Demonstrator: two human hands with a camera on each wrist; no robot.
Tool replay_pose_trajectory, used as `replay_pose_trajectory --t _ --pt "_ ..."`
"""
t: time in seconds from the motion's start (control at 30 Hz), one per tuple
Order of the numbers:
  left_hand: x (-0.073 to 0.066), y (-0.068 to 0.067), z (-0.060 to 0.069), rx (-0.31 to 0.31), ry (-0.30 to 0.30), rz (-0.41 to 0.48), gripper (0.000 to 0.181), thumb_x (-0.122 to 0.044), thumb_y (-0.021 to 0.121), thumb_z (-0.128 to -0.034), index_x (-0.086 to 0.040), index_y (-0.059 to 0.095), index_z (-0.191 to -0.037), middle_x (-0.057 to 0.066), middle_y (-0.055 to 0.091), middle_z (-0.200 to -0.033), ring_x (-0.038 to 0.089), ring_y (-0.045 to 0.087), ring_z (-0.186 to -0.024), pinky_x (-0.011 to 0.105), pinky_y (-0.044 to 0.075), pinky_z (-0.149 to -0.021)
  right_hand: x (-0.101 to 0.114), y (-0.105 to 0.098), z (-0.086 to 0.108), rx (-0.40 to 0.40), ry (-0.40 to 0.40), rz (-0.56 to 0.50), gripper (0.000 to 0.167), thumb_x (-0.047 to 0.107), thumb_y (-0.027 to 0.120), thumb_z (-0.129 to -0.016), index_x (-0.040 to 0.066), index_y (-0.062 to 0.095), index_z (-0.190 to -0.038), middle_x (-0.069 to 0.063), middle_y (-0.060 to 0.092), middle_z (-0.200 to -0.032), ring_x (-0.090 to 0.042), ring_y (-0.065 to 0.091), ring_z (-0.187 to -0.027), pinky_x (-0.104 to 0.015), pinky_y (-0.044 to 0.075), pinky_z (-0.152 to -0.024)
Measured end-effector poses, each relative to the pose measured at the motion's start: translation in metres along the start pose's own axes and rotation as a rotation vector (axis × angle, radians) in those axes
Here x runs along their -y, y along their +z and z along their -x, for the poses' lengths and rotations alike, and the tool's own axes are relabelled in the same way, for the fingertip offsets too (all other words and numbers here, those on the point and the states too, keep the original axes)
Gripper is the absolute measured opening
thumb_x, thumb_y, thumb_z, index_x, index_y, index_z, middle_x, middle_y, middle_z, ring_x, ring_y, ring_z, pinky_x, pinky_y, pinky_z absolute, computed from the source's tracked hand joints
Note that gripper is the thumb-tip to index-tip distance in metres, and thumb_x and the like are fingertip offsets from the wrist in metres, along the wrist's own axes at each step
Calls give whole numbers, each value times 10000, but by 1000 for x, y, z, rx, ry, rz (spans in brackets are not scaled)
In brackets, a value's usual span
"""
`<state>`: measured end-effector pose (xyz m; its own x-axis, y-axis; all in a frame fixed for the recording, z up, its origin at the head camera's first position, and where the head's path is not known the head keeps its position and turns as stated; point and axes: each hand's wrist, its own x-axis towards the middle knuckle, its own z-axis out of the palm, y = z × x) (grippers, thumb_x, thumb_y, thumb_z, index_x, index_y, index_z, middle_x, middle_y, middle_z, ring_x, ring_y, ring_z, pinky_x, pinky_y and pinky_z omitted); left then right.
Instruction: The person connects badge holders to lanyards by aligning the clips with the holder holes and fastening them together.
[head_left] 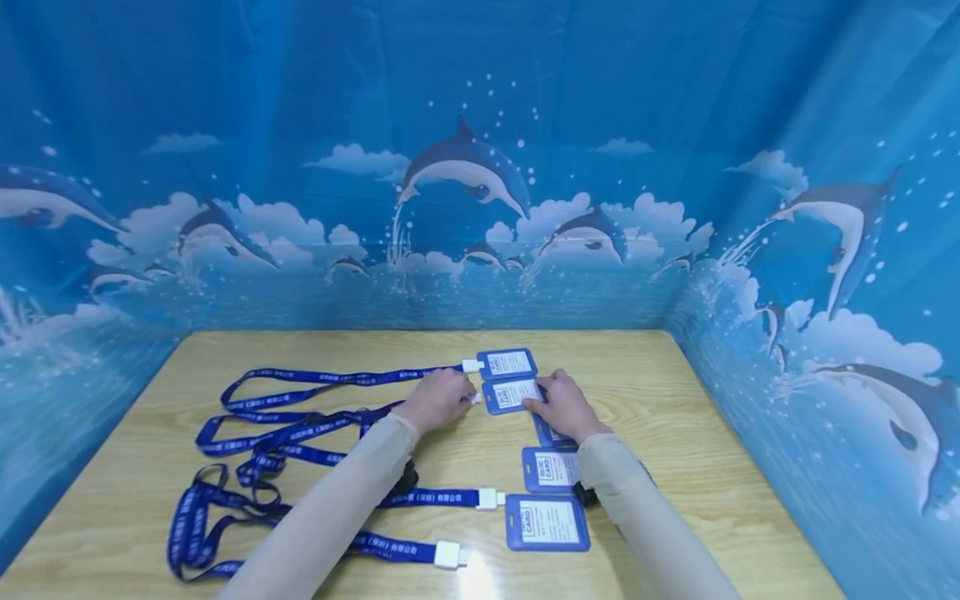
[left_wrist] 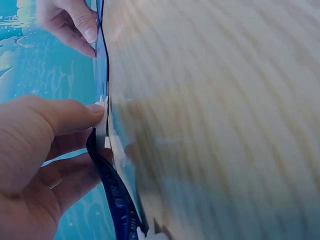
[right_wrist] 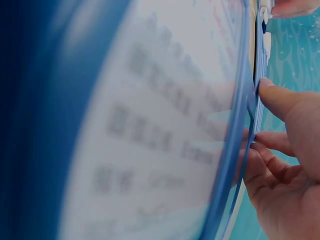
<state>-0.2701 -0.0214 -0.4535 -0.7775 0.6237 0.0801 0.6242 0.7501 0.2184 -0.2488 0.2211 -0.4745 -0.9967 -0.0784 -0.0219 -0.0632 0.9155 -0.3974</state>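
Note:
My left hand (head_left: 441, 400) pinches the white plastic clip (left_wrist: 101, 122) at the end of a blue printed lanyard (left_wrist: 116, 195) between thumb and fingers. Just right of that clip lies a blue ID card holder (head_left: 512, 396), its slotted end facing the clip. My right hand (head_left: 566, 407) grips this holder by its right end, thumb on the near face and fingers along the far edge. In the head view a small gap shows between clip and holder. Partly under the right hand lies another blue card holder (head_left: 551, 432).
Behind, a card holder (head_left: 508, 364) meets the white clip (head_left: 472, 366) of another lanyard. Nearer lie two more holders (head_left: 551, 469) (head_left: 547, 522). Loose lanyards (head_left: 202, 517) with white clips (head_left: 448, 555) spread over the wooden table's left side. A dolphin-print curtain (head_left: 337, 100) surrounds the table.

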Motion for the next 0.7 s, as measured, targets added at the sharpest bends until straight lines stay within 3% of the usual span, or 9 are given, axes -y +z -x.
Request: replay_pose_trajectory --t 0.33,0.7 --pt "-1 8 -4 -14 31 -32 125 -131 725 -927 -116 782 -1036 55 776 -1022 192 728 -930 322 603 -862 5 -1 -1 19 26 -9 638 422 711 -935 -7 576 -1387 -156 592 -1179 -238 589 -991 -439 560 -916" --pt "-1 7 -3 5 27 -7 166 -76 726 -914 -104 781 -1068 62 772 -1078 196 734 -998 302 600 -889 16 -9 -2 66 111 -53 735 372 864 -796 -18 599 -1360 -185 620 -1224 -248 606 -993 -447 566 -913"
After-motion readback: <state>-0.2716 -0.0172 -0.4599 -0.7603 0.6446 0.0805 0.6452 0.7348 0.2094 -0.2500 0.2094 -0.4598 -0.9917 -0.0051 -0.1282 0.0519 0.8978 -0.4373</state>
